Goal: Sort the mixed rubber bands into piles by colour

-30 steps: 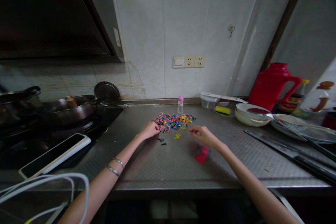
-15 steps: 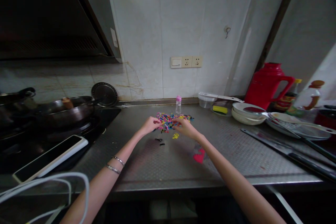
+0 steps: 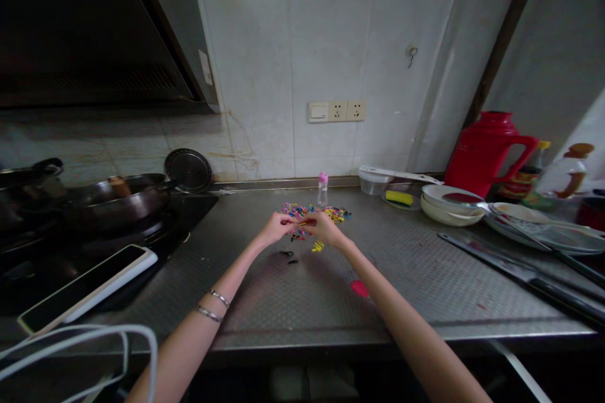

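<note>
- While the fingertips of both hands are brought together over the colourful bands, the left hand is kept curled, thumb and fingers nearly meeting; whether a band is gripped cannot be told.
- The right hand is bent inward in a similar pinch, its fingertips set close to the left's; a small yellowish bit is seen between them, but by which hand it is held cannot be told.
- The bands are heaped on the metal counter, beneath and behind the hands, and are partly covered by them.
- Some yellow bands are set apart in front of the heap, with black bands lying nearer the counter's front edge.
- A small bottle with a pink cap is stood upright just behind the heap.
- A red piece is partly hidden by the right forearm.
</note>
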A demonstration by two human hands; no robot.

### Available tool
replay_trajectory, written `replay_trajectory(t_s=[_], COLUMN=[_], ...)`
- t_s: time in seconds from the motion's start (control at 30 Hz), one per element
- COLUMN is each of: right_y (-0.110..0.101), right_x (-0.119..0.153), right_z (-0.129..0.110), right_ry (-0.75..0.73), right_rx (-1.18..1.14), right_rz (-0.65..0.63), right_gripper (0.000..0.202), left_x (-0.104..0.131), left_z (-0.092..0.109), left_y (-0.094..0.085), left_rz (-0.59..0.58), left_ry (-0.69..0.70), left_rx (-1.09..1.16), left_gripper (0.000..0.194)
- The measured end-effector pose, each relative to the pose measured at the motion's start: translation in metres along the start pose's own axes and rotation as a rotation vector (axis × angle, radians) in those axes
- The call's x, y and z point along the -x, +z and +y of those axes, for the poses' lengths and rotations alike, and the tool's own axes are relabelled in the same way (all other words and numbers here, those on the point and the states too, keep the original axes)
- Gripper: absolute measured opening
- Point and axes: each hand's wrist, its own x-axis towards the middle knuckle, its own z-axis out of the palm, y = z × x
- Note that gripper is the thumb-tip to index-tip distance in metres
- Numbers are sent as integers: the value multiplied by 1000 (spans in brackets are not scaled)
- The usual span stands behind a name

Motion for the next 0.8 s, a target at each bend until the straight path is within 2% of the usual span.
replay_trajectory(t_s=[0.1,0.3,0.63,0.8], right_y=[-2,-2,-5,-4], right_x=[1,5,7,6], right_z=[-1,-4,-8,-6], right_ry=[-15,-29,-37,-20], right_rx=[-11,14,-68,-112], right_rz=[4,38,57,52], right_gripper=[23,22,18,18], left_x=[3,7,12,15], left_z=[3,10,15,15], left_y=[1,1,2,5], left_rz=[26,16,-6,30], left_ry=[-36,-52,-104,-103], left_rx=[58,95,141,155], left_gripper=[35,36,42,39])
